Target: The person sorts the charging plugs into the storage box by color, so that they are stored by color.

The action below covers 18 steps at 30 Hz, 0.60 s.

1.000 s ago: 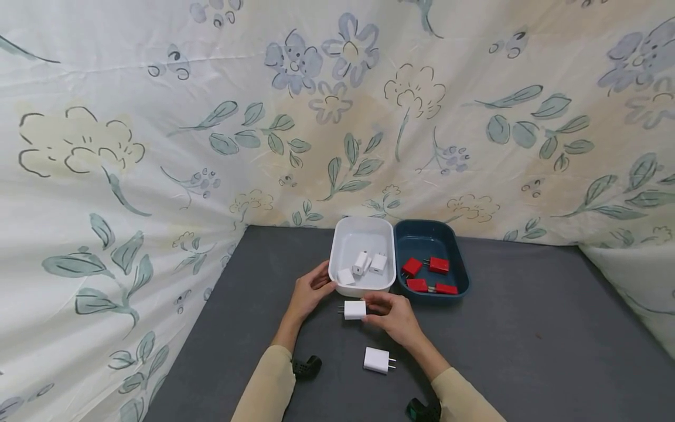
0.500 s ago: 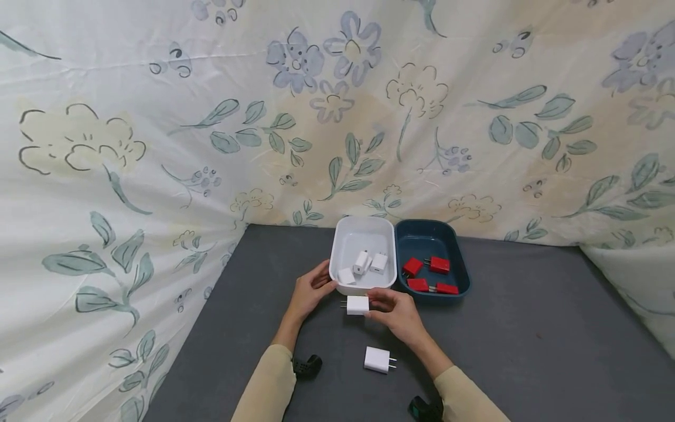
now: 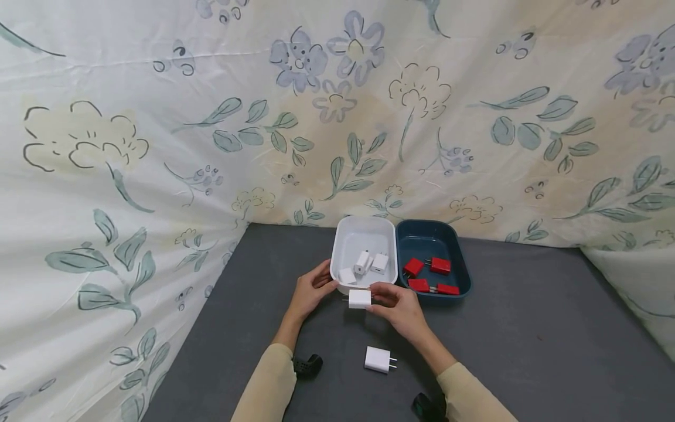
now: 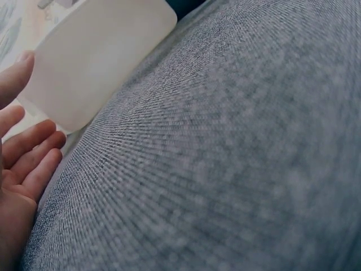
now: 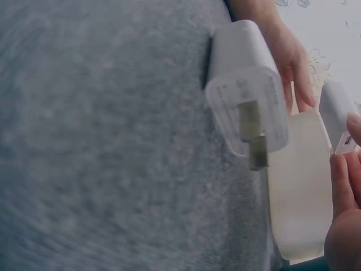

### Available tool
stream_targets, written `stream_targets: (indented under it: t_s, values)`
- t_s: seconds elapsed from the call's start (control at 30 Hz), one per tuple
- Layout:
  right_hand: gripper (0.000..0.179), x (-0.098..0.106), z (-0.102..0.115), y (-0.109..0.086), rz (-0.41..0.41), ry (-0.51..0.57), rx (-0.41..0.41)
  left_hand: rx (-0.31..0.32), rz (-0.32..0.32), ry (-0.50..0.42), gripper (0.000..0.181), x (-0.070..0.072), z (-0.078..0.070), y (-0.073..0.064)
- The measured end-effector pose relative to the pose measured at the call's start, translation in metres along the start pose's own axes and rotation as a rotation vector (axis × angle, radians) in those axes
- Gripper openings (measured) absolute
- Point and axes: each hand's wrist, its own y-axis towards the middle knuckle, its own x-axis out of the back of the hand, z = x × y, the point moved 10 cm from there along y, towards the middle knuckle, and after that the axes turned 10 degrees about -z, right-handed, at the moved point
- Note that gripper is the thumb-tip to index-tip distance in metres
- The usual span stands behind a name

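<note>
Between thumb and fingers, my right hand [image 3: 402, 309] pinches a white USB charger [image 3: 360, 299] by its right end, its prongs toward the left. The charger is raised just in front of the white bin [image 3: 364, 235], and the right wrist view shows a USB port in the end of the held charger [image 5: 337, 113]. Several white chargers [image 3: 362, 262] lie inside that bin. My left hand [image 3: 310, 291] rests against the bin's near left corner; in the left wrist view its fingers [image 4: 35, 148] look relaxed. A second white charger [image 3: 377, 359] lies on the table, prongs to the right.
A dark blue bin [image 3: 426, 230] with several red chargers [image 3: 440, 265] stands right beside the white one. Both are on a dark grey table [image 3: 527, 328]. Behind the table hangs a flowered cloth [image 3: 422, 135].
My right hand has moved forward and slightly right with the held charger, bringing it up to the white bin's near wall. My left hand stays at the bin's corner.
</note>
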Motion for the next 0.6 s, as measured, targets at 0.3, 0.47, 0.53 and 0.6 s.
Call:
stream_targets:
  t_s: [0.3, 0.47, 0.53, 0.6]
  values:
    - [0.044, 0.001, 0.003, 0.004, -0.015, -0.032, 0.033, 0.025, 0.006, 0.033, 0.063, 0.0, 0.002, -0.001]
    - [0.047, 0.006, -0.012, 0.014, -0.062, 0.013, 0.003, 0.04, 0.01, 0.041, 0.062, 0.0, 0.002, -0.001]
    - [0.048, 0.007, -0.016, 0.018, -0.077, 0.034, 0.002, 0.041, 0.008, 0.043, 0.062, 0.0, 0.002, -0.001]
    - [0.048, 0.007, -0.018, 0.021, -0.084, 0.04, 0.018, 0.043, 0.004, 0.042, 0.062, 0.001, 0.003, -0.001]
